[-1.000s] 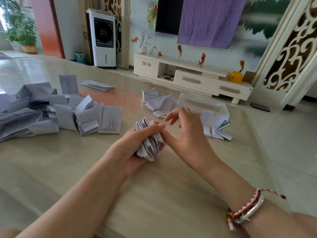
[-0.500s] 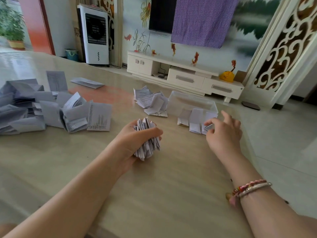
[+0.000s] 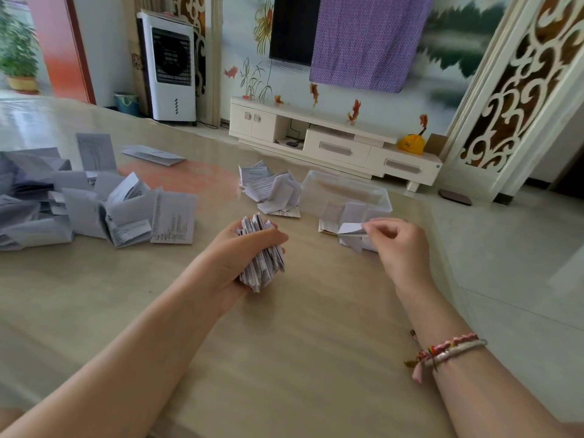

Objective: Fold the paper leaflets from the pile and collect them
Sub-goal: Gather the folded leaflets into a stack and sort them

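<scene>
R hand (image 3: 398, 245) has left the bundle and now pinches one folded leaflet (image 3: 351, 229) beside the clear box (image 3: 347, 192). L hand (image 3: 245, 251) keeps clenching bundle (image 3: 261, 252) mid-table; next piece incoming.

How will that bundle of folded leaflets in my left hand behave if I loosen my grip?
The bundle of folded leaflets would probably spring apart, since its edges already fan out unevenly. It is likely light and squashy: the left hand alone wraps it.

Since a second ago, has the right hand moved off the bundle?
Yes. The right hand left the folded bundle in the left hand, went right toward the clear plastic box, and now pinches a leaflet.
</scene>
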